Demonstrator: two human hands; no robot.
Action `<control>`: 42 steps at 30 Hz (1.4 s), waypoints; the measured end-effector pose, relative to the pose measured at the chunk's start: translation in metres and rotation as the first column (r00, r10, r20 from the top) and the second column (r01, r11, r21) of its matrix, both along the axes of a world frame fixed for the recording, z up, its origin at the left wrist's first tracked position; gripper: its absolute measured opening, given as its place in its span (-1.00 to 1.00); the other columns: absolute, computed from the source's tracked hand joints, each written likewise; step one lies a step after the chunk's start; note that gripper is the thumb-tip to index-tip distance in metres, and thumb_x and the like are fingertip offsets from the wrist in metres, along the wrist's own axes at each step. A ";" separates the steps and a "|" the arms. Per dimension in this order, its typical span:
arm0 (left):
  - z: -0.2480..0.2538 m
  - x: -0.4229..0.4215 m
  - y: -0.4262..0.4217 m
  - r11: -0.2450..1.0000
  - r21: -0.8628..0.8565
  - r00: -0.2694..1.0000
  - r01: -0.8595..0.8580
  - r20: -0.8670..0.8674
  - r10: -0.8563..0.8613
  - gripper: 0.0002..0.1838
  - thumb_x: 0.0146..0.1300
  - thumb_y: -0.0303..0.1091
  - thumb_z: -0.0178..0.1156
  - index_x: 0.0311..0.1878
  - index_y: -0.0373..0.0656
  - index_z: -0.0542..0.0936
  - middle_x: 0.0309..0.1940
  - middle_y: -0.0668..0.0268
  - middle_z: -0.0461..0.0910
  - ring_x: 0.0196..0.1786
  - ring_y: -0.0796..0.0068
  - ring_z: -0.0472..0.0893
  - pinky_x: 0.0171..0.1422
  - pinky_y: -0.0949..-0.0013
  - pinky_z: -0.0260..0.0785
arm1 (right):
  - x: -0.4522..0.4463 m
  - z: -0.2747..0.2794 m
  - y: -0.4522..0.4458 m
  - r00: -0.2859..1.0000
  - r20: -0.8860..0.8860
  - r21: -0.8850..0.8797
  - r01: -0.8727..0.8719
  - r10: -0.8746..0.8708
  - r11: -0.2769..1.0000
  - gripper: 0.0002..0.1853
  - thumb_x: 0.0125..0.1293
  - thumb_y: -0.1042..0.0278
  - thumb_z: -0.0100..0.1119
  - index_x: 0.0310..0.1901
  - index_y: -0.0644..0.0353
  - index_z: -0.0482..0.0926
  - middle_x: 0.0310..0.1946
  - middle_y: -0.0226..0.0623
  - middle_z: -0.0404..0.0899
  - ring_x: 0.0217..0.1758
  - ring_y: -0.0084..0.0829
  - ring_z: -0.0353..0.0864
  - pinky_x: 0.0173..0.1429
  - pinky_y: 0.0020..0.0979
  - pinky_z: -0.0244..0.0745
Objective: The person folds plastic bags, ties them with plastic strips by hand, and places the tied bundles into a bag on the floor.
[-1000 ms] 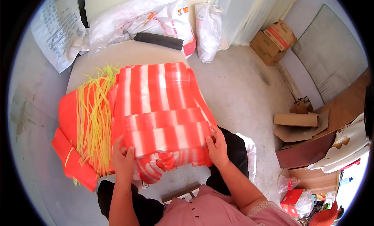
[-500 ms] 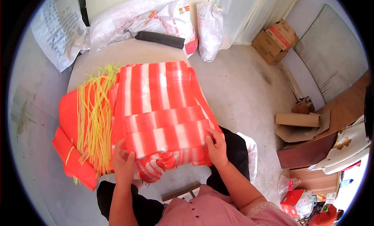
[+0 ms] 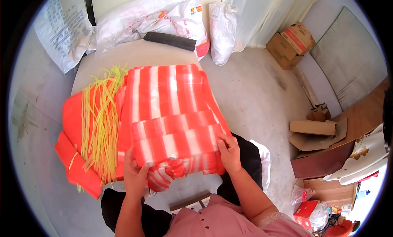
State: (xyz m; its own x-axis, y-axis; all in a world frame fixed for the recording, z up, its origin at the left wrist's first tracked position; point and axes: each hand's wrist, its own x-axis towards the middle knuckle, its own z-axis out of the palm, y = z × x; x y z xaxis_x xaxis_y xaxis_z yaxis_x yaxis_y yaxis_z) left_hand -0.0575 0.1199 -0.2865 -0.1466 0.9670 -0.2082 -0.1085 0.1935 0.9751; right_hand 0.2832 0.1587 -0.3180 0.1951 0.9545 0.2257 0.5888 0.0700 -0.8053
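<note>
A stack of red-and-white striped plastic sheets [image 3: 163, 89] lies on the table, its near part folded into a flat band [image 3: 180, 143]. My left hand [image 3: 135, 173] is at the band's lower left corner, thumb and fingers bent around the edge. At the band's right end, my right hand [image 3: 230, 155] pinches the edge between thumb and fingers. A bundle of yellow strips [image 3: 100, 126] lies left of the stack, on plain red plastic sheets [image 3: 73, 114].
On the table's [image 3: 106, 59] far side are white sacks [image 3: 143, 18] and a dark roll [image 3: 170, 40]. A white bag [image 3: 222, 32] stands on the floor beyond. Cardboard boxes [image 3: 286, 49] and an opened carton [image 3: 313, 127] are at the right.
My left hand has shifted slightly right and down along the folded band's corner. My right hand remains at the right end. The view has moved slightly.
</note>
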 end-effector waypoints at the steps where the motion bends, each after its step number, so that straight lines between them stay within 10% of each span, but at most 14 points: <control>1: -0.001 -0.002 0.001 1.000 -0.014 1.000 0.018 -0.001 -0.018 -0.22 0.43 -0.73 0.10 0.66 -0.20 0.12 0.25 0.00 0.61 0.07 0.42 0.71 0.02 0.42 0.60 | -0.001 0.003 -0.002 1.000 0.020 0.025 0.010 -0.010 1.000 -0.66 0.45 0.46 0.26 0.23 0.25 0.68 -0.02 -0.12 0.63 -0.01 -0.22 0.59 0.15 -0.30 0.51; 3: -0.002 -0.004 0.002 0.999 -0.029 0.999 0.028 -0.024 -0.029 -0.25 0.45 -0.71 0.10 0.65 -0.21 0.15 0.25 0.01 0.61 0.03 0.44 0.71 -0.04 0.44 0.60 | -0.003 0.005 -0.006 0.998 0.060 0.075 0.030 -0.035 0.997 -0.65 0.39 0.47 0.25 0.18 0.29 0.69 0.06 0.04 0.73 0.06 0.02 0.64 0.25 -0.14 0.52; 7: -0.020 -0.001 0.006 0.998 0.049 0.999 -0.046 -0.014 0.046 -0.29 0.47 -0.63 0.12 0.65 -0.17 0.19 -0.01 0.12 0.72 -0.32 0.49 0.71 -0.18 0.48 0.56 | -0.003 -0.013 -0.007 0.997 0.049 0.061 0.051 -0.054 0.997 -0.56 0.51 0.46 0.18 0.39 0.21 0.58 -0.04 -0.17 0.58 0.01 -0.31 0.55 0.18 -0.34 0.48; 25: -0.010 -0.004 0.009 0.999 0.024 0.999 -0.037 0.014 0.037 -0.56 0.51 -0.60 0.14 0.42 -0.27 0.44 0.06 0.15 0.65 -0.20 0.52 0.67 -0.10 0.43 0.57 | 0.000 -0.008 0.028 0.993 0.089 0.083 0.067 -0.075 0.994 -0.75 0.50 0.45 0.25 0.10 0.40 0.66 -0.14 -0.07 0.76 -0.13 -0.34 0.73 0.05 -0.35 0.59; 27: -0.017 -0.016 0.007 1.000 0.007 0.980 -0.026 -0.199 0.027 -0.56 0.44 -0.61 0.20 0.36 -0.22 0.50 0.01 0.19 0.66 -0.14 0.48 0.68 -0.07 0.39 0.58 | 0.000 -0.002 0.026 0.997 0.015 -0.013 0.081 -0.081 0.997 -0.75 0.49 0.44 0.27 0.10 0.35 0.68 -0.03 -0.07 0.75 0.00 -0.32 0.72 0.16 -0.31 0.57; 31: -0.005 -0.017 0.007 0.939 0.337 0.611 0.069 -0.759 0.227 -0.45 0.19 -0.52 0.45 0.28 -0.14 0.61 -0.05 0.21 0.61 -0.05 0.29 0.63 0.09 0.21 0.54 | -0.006 0.021 0.013 0.940 0.340 0.082 0.002 -0.029 0.997 -0.64 0.40 0.28 0.39 0.18 0.20 0.69 0.32 -0.07 0.56 0.36 -0.18 0.51 0.45 -0.07 0.35; 36: 0.028 0.015 0.018 0.786 0.295 0.343 0.544 -0.933 0.112 -0.22 -0.03 -0.26 0.63 0.34 -0.11 0.60 0.28 0.10 0.56 0.36 -0.03 0.53 0.46 -0.07 0.38 | -0.044 0.062 0.010 0.592 0.625 -0.122 -0.569 0.508 0.813 -0.14 0.24 0.01 0.51 0.52 0.14 0.41 0.60 -0.05 0.29 0.70 0.01 0.18 0.67 0.11 0.07; 42: 0.032 0.022 0.040 0.790 0.067 0.203 0.609 -0.976 -0.074 -0.09 -0.02 -0.16 0.58 0.46 -0.16 0.48 0.53 0.06 0.43 0.59 -0.04 0.39 0.68 -0.15 0.14 | -0.056 0.063 0.034 0.520 0.550 -0.299 -0.608 0.653 0.736 -0.07 0.21 0.03 0.54 0.56 0.17 0.34 0.65 -0.07 0.23 0.74 -0.07 0.11 0.74 0.07 -0.03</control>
State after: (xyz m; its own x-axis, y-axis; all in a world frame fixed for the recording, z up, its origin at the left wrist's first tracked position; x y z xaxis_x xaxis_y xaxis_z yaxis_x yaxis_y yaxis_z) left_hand -0.0353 0.1598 -0.2545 0.3995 0.9018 0.1649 0.8435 -0.4320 0.3192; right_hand 0.2273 0.1923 -0.2553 -0.6139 0.7894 -0.0021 0.7470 0.5800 -0.3250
